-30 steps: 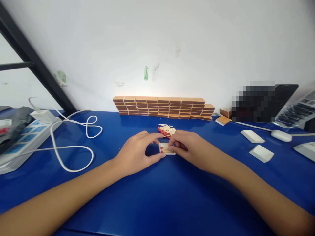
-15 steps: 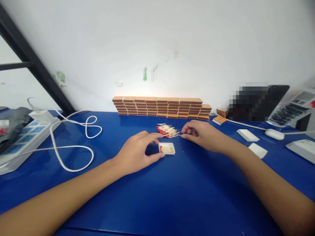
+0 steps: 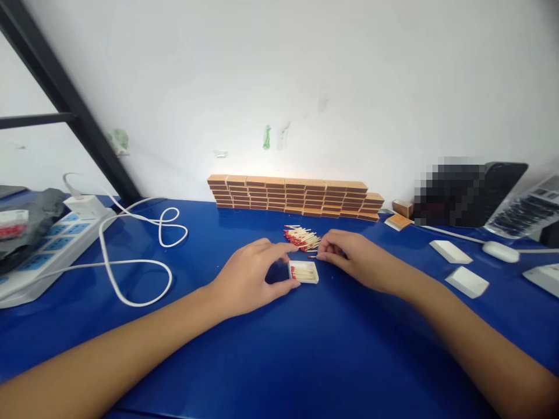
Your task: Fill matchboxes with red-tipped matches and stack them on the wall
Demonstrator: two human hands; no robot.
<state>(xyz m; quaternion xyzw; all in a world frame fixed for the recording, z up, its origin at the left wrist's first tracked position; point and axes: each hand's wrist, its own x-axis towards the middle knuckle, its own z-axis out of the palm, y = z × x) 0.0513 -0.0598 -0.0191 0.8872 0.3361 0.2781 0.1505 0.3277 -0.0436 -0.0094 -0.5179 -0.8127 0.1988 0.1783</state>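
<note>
On the blue table, a white matchbox tray (image 3: pixel 309 280) holds several matches with red heads at its left end. My left hand (image 3: pixel 248 278) grips the tray from the left, thumb at its near edge and fingers at the far edge. Just behind the tray lies a heap of loose red-tipped matches (image 3: pixel 302 237). To the right of the heap, my right hand (image 3: pixel 351 255) pinches a single match (image 3: pixel 311 256) between thumb and fingertips, its red head pointing left toward the tray.
Stacked matchboxes (image 3: pixel 288 195) form a low wall at the back. At right lie two white trays (image 3: pixel 450 251), a matchbox sleeve (image 3: pixel 397 222), a white cable and a plastic bottle (image 3: pixel 524 209). A power strip (image 3: pixel 56 244) and looping white cable (image 3: pixel 107 267) occupy the left.
My right hand has drawn one match away from the heap, toward the tray. My left hand keeps its hold on the tray. The whole view has shifted slightly.
</note>
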